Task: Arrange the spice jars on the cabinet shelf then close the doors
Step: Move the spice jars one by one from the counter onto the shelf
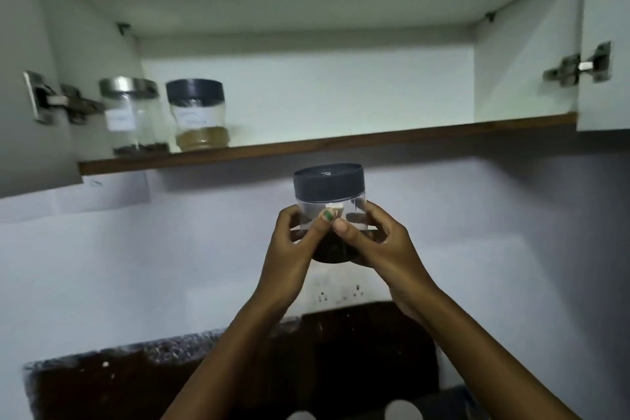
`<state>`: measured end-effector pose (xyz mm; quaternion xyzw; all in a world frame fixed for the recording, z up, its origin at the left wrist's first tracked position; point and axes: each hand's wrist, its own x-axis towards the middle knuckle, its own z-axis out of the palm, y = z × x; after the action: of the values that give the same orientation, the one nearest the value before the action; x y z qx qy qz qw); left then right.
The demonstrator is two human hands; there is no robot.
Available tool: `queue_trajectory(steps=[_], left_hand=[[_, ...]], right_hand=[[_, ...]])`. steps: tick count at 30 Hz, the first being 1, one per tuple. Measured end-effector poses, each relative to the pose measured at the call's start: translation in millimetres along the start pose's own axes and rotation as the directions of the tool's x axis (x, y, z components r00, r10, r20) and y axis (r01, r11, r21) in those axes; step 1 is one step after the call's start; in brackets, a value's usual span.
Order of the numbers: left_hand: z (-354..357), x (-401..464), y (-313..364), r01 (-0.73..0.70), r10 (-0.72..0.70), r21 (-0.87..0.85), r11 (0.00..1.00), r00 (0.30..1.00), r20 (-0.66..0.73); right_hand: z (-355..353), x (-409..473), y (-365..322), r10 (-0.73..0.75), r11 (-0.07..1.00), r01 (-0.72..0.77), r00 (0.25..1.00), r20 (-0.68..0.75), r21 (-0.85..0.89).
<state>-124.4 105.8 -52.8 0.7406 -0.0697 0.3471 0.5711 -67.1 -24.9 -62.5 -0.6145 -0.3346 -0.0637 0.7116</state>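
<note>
Both hands hold one clear jar (329, 211) with a dark lid, upright, in front of the wall and below the shelf edge. The left hand (293, 242) and the right hand (375, 242) curl their fingers (341, 225) round the jar's lower half, thumbs meeting at its front; dark contents fill its base. On the cabinet shelf (324, 143), at the left end, stand a steel-lidded jar (131, 112) and, just beside it, a dark-lidded jar (197, 114) with brownish powder. Both doors stand open; a hinge (579, 66) shows at right. Below lies the dark desk (170, 375).
</note>
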Motion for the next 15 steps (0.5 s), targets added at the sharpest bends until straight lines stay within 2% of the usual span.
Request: queue_trajectory(steps=[8,12,15], left_hand=[[-35,6,30,-0.043,0.038,-0.051,0.998,0.995,-0.090],[-48,9,41,-0.009,0.002,-0.139,0.990,0.999,-0.045],[-52,9,46,-0.037,0.031,-0.128,0.991,0.999,-0.042]], right_hand=[[45,7,-37,-0.027,0.996,0.019,0.995,0.092,0.087],[51,10,-43,0.027,0.919,-0.120,0.969,0.246,0.376],[58,10,-44,-0.019,0.893,-0.115,0.957,0.291,0.436]])
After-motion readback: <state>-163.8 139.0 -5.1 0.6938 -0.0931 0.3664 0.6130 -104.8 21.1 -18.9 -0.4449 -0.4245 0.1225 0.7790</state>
